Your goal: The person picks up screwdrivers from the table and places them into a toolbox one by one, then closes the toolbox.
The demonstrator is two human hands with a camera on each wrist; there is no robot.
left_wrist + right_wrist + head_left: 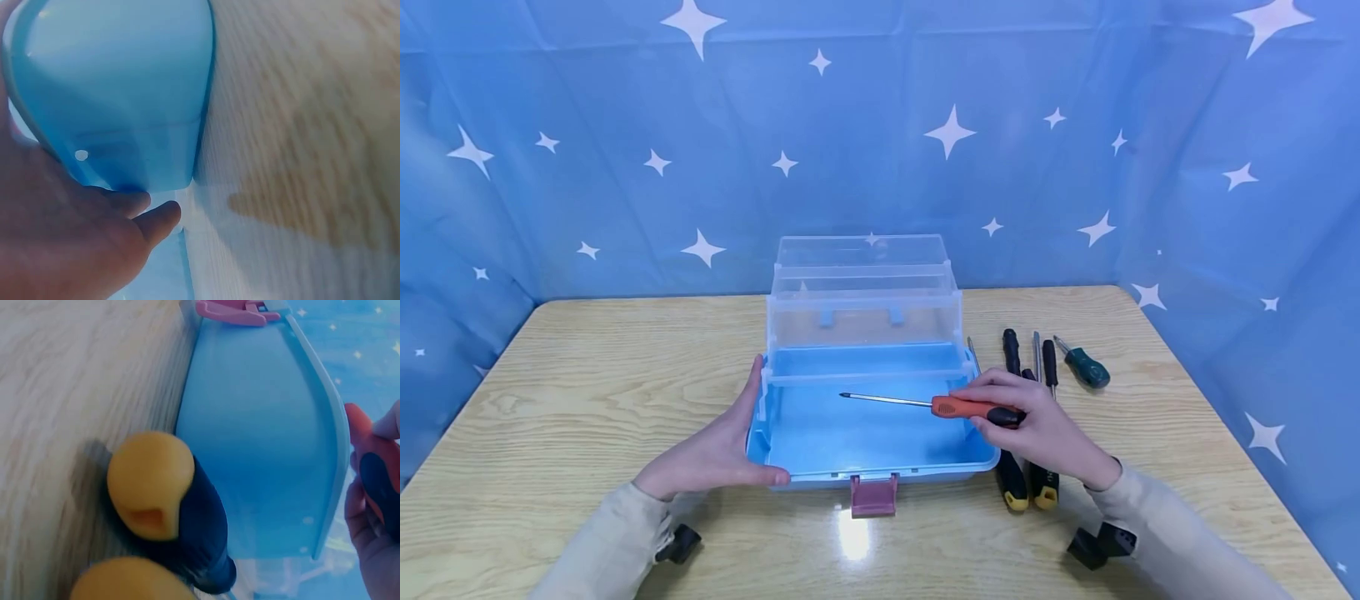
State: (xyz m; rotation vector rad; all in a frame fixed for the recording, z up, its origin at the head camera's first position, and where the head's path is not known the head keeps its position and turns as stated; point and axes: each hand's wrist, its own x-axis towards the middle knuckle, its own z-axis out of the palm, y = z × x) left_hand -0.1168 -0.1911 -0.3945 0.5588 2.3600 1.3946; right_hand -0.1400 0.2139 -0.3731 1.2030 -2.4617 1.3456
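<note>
A light blue plastic toolbox (pixel 857 437) stands on the table, its clear lid (pixel 865 325) raised at the back. My left hand (pixel 715 450) holds the box's left end, thumb along the front rim and fingers toward the back; in the left wrist view, fingertips bend at a lower corner. My right hand (pixel 1033 417) grips a screwdriver (pixel 958 407) by its orange and black handle. Its metal shaft points left above the box's open interior. A purple latch (pixel 873 497) hangs down at the front.
Right of the box lie several screwdrivers: black-handled ones with yellow ends (pixel 150 481), partly under my right hand, slim black-handled ones (pixel 1011 350), and a short green one (pixel 1088 368). A blue star-patterned curtain (pixel 880 150) hangs behind the wooden table (pixel 647 367).
</note>
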